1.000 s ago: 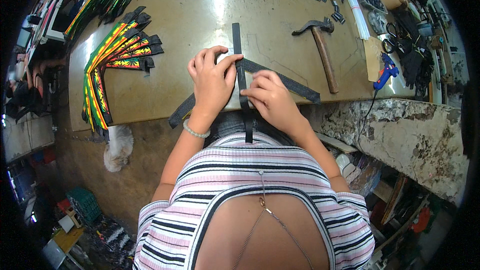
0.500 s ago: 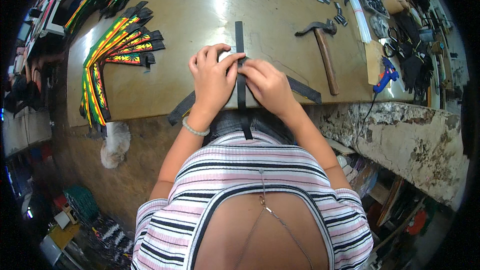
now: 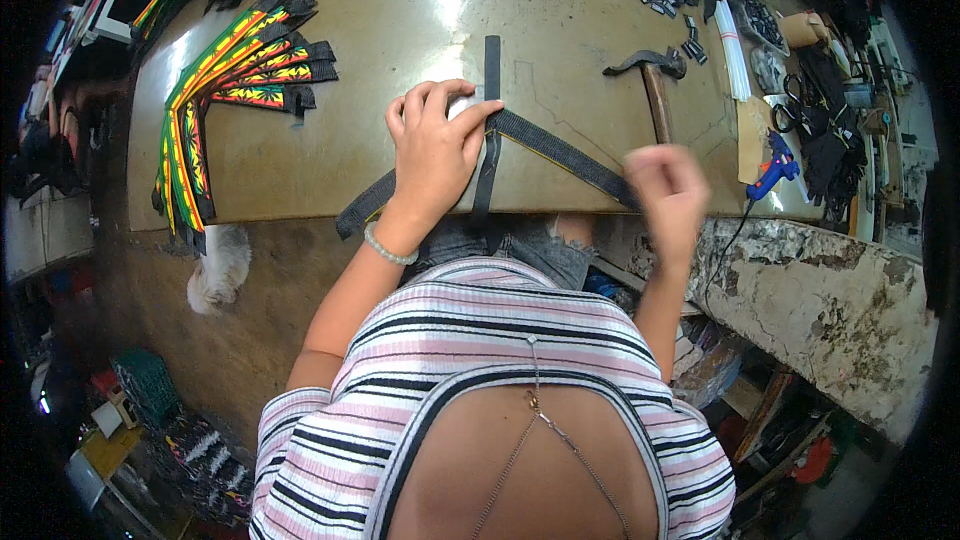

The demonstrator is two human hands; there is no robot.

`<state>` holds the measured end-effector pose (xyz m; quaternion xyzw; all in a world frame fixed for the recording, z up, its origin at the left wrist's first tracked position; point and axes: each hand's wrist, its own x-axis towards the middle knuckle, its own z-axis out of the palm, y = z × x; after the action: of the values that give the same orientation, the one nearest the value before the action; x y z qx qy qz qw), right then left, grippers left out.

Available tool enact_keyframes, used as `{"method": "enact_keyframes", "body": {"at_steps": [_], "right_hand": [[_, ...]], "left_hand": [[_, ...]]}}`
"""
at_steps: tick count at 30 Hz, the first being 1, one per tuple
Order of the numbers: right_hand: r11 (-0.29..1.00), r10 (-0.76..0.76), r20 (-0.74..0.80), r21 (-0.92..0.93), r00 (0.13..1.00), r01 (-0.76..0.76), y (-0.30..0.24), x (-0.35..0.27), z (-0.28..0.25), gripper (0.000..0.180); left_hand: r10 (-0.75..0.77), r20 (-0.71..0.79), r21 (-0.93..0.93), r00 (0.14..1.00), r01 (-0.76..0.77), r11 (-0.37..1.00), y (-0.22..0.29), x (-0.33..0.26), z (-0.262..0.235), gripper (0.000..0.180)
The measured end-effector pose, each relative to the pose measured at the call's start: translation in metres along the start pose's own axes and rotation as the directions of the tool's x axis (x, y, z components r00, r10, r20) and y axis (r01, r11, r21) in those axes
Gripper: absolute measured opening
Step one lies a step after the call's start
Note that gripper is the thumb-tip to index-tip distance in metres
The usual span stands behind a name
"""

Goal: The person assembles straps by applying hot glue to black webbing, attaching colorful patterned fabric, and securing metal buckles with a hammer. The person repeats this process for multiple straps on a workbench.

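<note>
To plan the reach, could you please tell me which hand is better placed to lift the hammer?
Right, I'd judge: the right hand overlaps the hammer handle in view, though blur hides whether it touches, while the left hand is occupied at the crossing dark straps.

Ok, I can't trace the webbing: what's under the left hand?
Beneath the left hand, something white peeks out, and black webbing emerges on both sides. The hand hides the rest, including whether the webbing joins.
</note>
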<state>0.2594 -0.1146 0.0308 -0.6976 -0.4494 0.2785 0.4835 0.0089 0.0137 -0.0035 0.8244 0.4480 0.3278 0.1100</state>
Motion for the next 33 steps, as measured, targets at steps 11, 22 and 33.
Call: {"method": "enact_keyframes", "body": {"at_steps": [11,22,33], "right_hand": [[0.763,-0.183,-0.815,-0.471,0.55,-0.443,0.18,0.121,-0.245,0.093],[0.525,-0.26,-0.849,-0.524,0.459,-0.671,0.189,0.104,-0.277,0.053],[0.328,0.112,-0.752,-0.589,0.649,-0.739,0.144,0.115,-0.248,0.055]], "left_hand": [[-0.048,0.069,-0.207,0.996,0.061,0.976,-0.011,-0.013,-0.03,0.02],[-0.019,0.056,-0.113,0.998,0.025,0.993,-0.009,-0.02,-0.018,0.022],[-0.007,0.089,-0.061,0.996,0.013,0.998,-0.002,-0.018,-0.02,0.031]]}}
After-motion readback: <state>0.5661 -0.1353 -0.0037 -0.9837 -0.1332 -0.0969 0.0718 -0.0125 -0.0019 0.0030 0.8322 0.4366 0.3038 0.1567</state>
